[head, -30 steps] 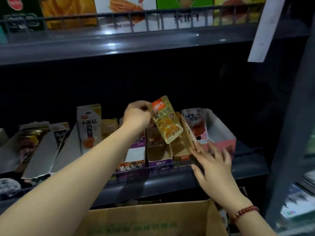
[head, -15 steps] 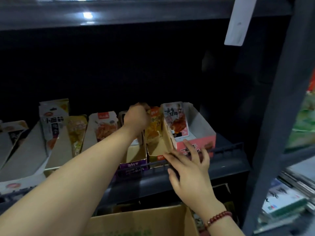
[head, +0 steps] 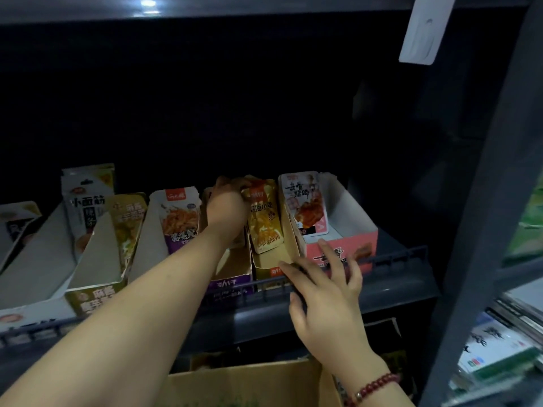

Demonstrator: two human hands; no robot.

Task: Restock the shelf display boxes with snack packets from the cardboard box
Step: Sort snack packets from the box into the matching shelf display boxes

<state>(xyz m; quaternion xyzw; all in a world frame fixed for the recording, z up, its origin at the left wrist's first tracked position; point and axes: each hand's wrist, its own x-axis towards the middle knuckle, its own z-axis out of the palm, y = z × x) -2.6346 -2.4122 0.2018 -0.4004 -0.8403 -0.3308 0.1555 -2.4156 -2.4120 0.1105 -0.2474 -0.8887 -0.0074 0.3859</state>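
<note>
My left hand (head: 227,205) grips the top of a yellow snack packet (head: 265,221), which stands inside the narrow yellow display box (head: 271,264) on the dark shelf. My right hand (head: 326,292) rests with spread fingers on the shelf's wire rail, touching the front of that yellow box and the pink display box (head: 343,248) beside it. The pink box holds one white-and-red packet (head: 305,205) at its left wall. The brown cardboard box (head: 249,384) sits below the shelf at the bottom of the view.
A purple display box (head: 232,284) stands left of the yellow one, then more boxes with a purple-and-white packet (head: 179,218) and an olive packet (head: 127,221). A grey upright post (head: 482,230) bounds the shelf on the right. A white tag (head: 423,30) hangs from the shelf above.
My left hand has lowered the yellow packet from mid-air down into the yellow box. My right hand stayed at the box fronts. The view dropped and shifted right.
</note>
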